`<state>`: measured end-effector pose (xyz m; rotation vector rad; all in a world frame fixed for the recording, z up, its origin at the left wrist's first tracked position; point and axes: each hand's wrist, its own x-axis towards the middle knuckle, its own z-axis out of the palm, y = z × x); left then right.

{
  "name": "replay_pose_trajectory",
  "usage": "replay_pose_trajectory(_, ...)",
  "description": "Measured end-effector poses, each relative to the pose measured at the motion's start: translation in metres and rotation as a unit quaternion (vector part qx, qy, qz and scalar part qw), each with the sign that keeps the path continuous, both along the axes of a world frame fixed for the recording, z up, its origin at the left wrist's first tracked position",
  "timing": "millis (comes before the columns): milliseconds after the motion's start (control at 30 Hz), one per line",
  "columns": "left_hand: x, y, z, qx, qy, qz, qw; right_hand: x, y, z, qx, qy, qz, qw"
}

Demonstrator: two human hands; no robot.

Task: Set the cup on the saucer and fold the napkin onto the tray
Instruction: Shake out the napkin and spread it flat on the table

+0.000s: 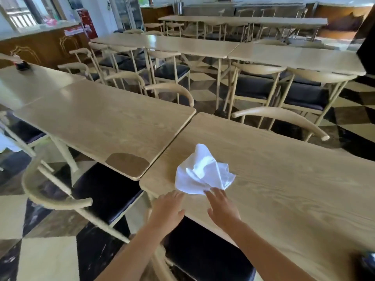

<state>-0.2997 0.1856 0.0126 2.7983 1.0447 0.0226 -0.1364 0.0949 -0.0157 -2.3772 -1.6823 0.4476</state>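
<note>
A crumpled white napkin (203, 172) lies near the left corner of the light wooden table (284, 179) in front of me. My right hand (222, 206) is flat and spread, its fingertips touching the napkin's near edge. My left hand (167, 209) hovers over the table's near left corner, fingers apart, just short of the napkin and holding nothing. No cup, saucer or tray shows in view.
A second wooden table (105, 122) butts against mine on the left. Chairs with dark seats (107, 191) stand below the near edge and beyond the far edge (280, 116). A dark object (367, 262) sits at the table's lower right. More tables fill the room behind.
</note>
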Motion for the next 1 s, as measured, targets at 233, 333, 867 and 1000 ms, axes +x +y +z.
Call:
replay_pose_trajectory(233,0.047,0.064,-0.063,-0.042,0.046,-0.034,0.998,0.024,0.060,-0.055,-0.015,-0.050,0.029,0.998)
replay_pose_trajectory(333,0.060,0.081,-0.084,-0.055,0.043,-0.039,0.997,0.030,0.078,-0.072,-0.026,-0.064,0.010,0.998)
replay_pose_trajectory(867,0.082,0.119,-0.029,-0.246,-0.160,-0.062,0.954,0.046,0.079,-0.007,0.080,0.148,-0.213,0.962)
replay_pose_trajectory(1000,0.104,0.119,0.015,-0.312,-0.180,-0.071,0.930,0.040,0.079,0.037,0.171,0.064,-0.143,0.973)
